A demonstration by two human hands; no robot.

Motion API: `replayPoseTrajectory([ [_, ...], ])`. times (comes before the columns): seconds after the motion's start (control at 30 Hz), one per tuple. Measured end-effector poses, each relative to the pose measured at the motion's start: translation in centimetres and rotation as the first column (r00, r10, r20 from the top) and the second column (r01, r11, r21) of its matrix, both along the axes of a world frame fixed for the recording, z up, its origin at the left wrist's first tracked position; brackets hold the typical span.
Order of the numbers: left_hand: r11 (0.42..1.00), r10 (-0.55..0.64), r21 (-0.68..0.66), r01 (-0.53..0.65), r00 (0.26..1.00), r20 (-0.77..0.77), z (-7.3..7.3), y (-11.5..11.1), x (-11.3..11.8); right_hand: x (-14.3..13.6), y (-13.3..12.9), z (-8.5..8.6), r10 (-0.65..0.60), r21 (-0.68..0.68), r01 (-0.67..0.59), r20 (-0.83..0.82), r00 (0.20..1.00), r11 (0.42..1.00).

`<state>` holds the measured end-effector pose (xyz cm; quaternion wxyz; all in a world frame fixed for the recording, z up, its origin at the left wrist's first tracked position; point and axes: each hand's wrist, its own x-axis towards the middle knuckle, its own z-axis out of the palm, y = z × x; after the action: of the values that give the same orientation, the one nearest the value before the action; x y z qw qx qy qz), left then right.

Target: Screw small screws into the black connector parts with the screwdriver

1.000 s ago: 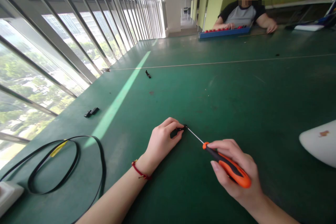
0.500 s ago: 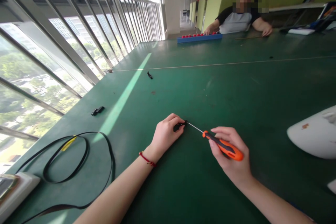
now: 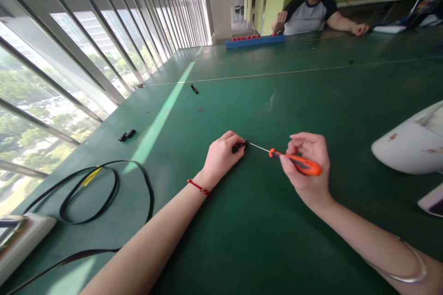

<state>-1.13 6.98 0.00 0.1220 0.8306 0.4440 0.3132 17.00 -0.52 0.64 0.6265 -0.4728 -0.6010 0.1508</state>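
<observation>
Close to the middle of the green table (image 3: 221, 226), my left hand (image 3: 224, 152) pinches a small black part (image 3: 238, 147) whose kind I cannot make out; the fingers cover much of it. My right hand (image 3: 311, 170) is closed around an orange and dark grey screwdriver (image 3: 301, 164), with thumb below and fingers curled over the handle. The thin metal shaft points left, and its tip meets the right end of the black part. A red cord bracelet circles my left wrist.
Small black parts (image 3: 126, 135) lie on the left, another (image 3: 194, 89) farther back. A looped black cable (image 3: 152, 193) and a white box (image 3: 31, 239) are at left. A white object (image 3: 411, 143) stands right. Beyond a blue strip (image 3: 256, 42) with red pieces sits a person (image 3: 306, 18).
The view has tilted down slightly. My right hand has shifted its fingers on the screwdriver handle, which now lies flatter. The person opposite has lifted one hand off the blue strip.
</observation>
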Motion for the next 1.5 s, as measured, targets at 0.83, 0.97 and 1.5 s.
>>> replayPoseTrajectory([
  [0.83, 1.000, -0.006, -0.005, 0.006, 1.000, -0.013, -0.18, 0.10, -0.06, 0.22, -0.12, -0.73, 0.051, 0.000, -0.052, 0.136, 0.989, 0.999],
  [0.97, 1.000, -0.009, 0.003, 0.009, 1.000, -0.010, -0.29, 0.09, -0.10, 0.17, -0.04, -0.62, 0.018, 0.072, -0.022, 0.062, 0.998, 0.997],
  [1.5, 1.000, -0.018, 0.013, 0.018, 1.000, -0.013, -0.42, 0.22, -0.06, 0.10, -0.23, -0.54, 0.031, 0.015, -0.033, 0.112, 0.993, 0.999],
])
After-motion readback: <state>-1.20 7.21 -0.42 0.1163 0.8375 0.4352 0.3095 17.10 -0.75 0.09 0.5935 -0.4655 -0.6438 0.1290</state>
